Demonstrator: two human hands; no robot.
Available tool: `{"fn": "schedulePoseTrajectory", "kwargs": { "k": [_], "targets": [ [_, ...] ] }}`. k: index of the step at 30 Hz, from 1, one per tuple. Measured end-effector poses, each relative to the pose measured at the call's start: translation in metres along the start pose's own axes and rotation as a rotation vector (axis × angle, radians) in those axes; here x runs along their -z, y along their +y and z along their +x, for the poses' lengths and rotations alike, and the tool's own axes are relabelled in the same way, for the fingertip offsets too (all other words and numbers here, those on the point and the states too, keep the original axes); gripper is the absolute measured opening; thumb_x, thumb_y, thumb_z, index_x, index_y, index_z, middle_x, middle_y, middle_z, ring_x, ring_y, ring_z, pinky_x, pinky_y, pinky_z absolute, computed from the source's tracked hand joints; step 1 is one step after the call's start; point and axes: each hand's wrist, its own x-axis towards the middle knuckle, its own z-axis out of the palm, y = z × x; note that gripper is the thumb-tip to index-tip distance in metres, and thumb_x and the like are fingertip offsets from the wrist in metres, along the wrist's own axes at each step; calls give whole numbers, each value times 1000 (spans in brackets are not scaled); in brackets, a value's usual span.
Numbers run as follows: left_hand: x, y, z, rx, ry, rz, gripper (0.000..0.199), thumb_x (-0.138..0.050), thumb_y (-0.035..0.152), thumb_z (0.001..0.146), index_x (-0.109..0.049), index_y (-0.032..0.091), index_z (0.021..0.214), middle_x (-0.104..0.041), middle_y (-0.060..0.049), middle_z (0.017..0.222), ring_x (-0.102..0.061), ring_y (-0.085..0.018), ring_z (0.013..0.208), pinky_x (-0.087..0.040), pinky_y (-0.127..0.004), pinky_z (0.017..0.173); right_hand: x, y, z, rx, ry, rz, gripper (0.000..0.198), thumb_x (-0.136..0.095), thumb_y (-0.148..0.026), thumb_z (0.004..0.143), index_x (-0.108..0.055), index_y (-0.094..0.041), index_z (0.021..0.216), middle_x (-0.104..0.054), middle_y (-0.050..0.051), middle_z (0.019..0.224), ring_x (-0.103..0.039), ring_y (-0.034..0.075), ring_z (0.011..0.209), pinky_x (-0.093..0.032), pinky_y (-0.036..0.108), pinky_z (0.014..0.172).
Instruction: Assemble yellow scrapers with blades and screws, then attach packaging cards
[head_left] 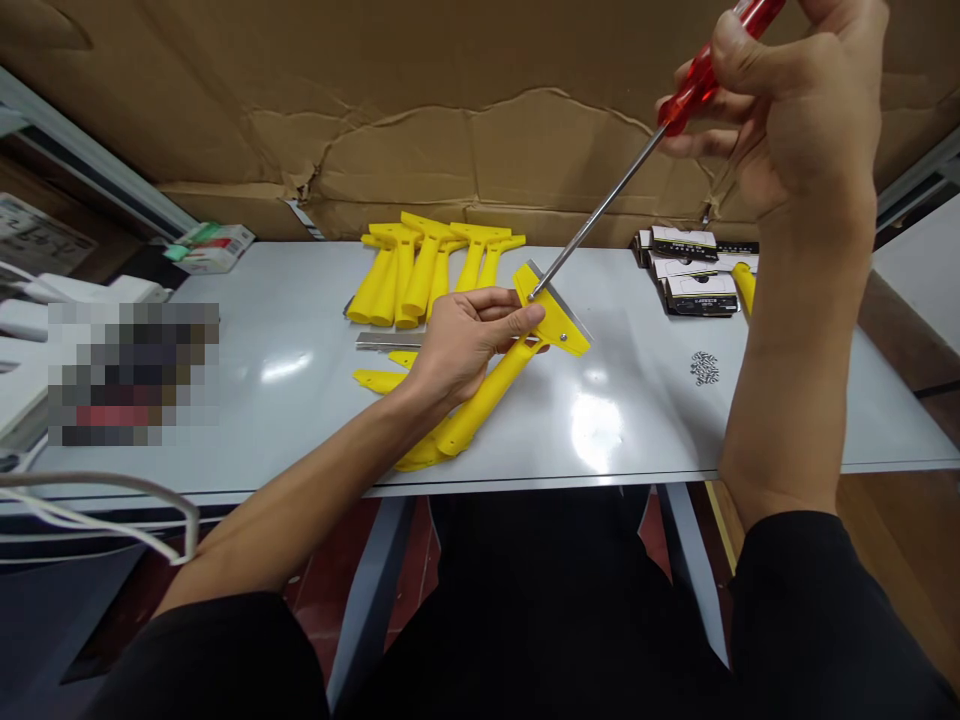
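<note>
In the head view, we have a yellow scraper (499,385) held over the near part of the tabletop (285,420), with our left grip (469,335) closed around it by the neck, thumb laid on the face of its head. Our right grip (780,130) is wrapped about the red handle of a screwdriver (622,182), raised well up and to the right.

What matters is how the two line up. The scraper's handle slopes from lower left to upper right, its head set crosswise at the upper end; the screwdriver's shaft slopes down leftward from the right grip, on much the same diagonal as we see it. Its tip meets the head near the upper-left end, just beside our left thumb. A shiny screw (563,337) shows towards the lower-right end. The left grip is the nearer, touching the scraper directly; the right meets it only through the screwdriver.
</note>
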Motion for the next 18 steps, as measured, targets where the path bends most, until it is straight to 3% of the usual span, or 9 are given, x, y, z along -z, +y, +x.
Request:
{"fn": "schedulePoseTrajectory", "kwargs": {
  "k": [3, 12, 18],
  "targets": [
    [0, -1, 0, 5, 1, -37, 49, -102, 34, 50, -68, 15, 80, -75, -1, 74, -78, -23, 74, -71, -37, 68, -2, 0, 0, -15, 19, 3, 43, -65, -17, 73, -50, -18, 113, -56, -1, 95, -71, 15, 76, -63, 33, 53],
    [-2, 0, -1, 19, 21, -8, 51, -101, 35, 52, -65, 15, 82, -73, 0, 74, -79, -25, 81, -71, -39, 73, -3, 4, 0, 12, -38, -52, 45, -64, -23, 77, -47, -21, 118, -59, 1, 113, -72, 14, 82, -65, 30, 57],
    [-1, 0, 0, 20, 13, -17, 49, -101, 34, 53, -65, 15, 81, -74, 0, 75, -79, -24, 81, -71, -38, 73, -9, -2, -3, 2, -1, -45, 49, -61, -19, 77, -45, -20, 123, -58, 0, 99, -71, 13, 83, -64, 28, 55]
  ]
}}
